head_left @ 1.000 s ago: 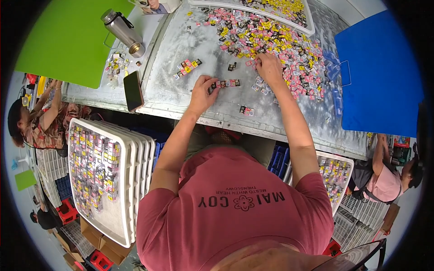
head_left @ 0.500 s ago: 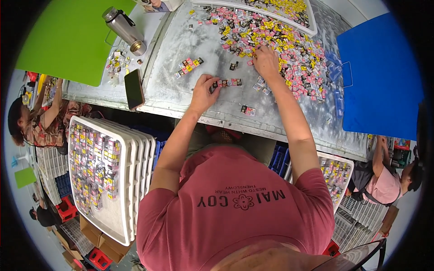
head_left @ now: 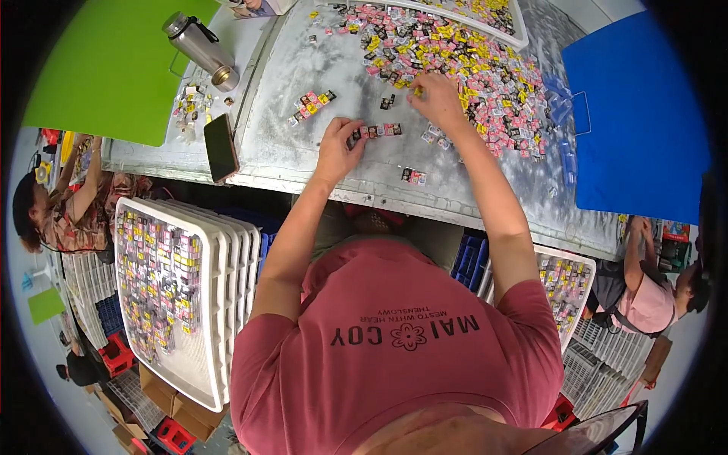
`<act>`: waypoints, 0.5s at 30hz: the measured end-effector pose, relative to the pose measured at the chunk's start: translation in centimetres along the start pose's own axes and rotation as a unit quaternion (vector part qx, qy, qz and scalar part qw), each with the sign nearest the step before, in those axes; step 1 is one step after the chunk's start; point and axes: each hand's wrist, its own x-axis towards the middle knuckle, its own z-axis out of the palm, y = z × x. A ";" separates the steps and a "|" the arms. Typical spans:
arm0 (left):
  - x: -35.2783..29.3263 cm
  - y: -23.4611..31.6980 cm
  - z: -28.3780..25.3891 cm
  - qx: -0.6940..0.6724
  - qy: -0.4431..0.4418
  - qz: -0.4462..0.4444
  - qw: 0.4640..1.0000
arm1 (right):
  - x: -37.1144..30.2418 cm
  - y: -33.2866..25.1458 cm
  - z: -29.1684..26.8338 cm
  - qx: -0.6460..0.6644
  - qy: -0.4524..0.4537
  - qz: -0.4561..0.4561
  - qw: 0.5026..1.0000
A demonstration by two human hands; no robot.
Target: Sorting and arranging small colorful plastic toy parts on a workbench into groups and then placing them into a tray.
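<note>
On the grey metal table, my left hand (head_left: 339, 154) grips the left end of a short row of small pink and black printed pieces (head_left: 383, 130) between thumb and fingers. My right hand (head_left: 440, 102) is over the near left edge of a wide pile of small pink, black, yellow and white pieces (head_left: 485, 83). Its fingertips pinch a small yellow piece (head_left: 418, 91). A few black pieces (head_left: 387, 101) lie between my hands. To the left rests a joined block of yellow, pink and black pieces (head_left: 311, 108). A black-and-pink pair (head_left: 413, 176) sits near the table's front edge.
A white tray (head_left: 504, 30) of pieces borders the pile. At left are a phone (head_left: 221, 148), a steel flask (head_left: 199, 51) and a green board (head_left: 106, 76); a blue board (head_left: 637, 114) stands right. Stacked white trays (head_left: 216, 303) flank me. Other people work at both sides.
My right hand has drawn back leftward from the pile, with a small yellow piece now showing in its fingertips. My left hand stays at the row's left end.
</note>
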 end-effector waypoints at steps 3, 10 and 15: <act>-0.1 0.3 0.0 -0.010 0.017 0.007 1.000 | -1.2 -2.2 -0.2 0.159 0.004 -0.066 0.985; 0.1 -0.2 0.6 0.048 0.012 0.048 0.998 | -2.7 -5.9 0.4 0.254 -0.061 -0.085 0.962; -0.3 -0.8 0.7 0.043 0.029 0.042 0.998 | -2.9 -7.4 1.6 0.279 -0.132 -0.068 0.949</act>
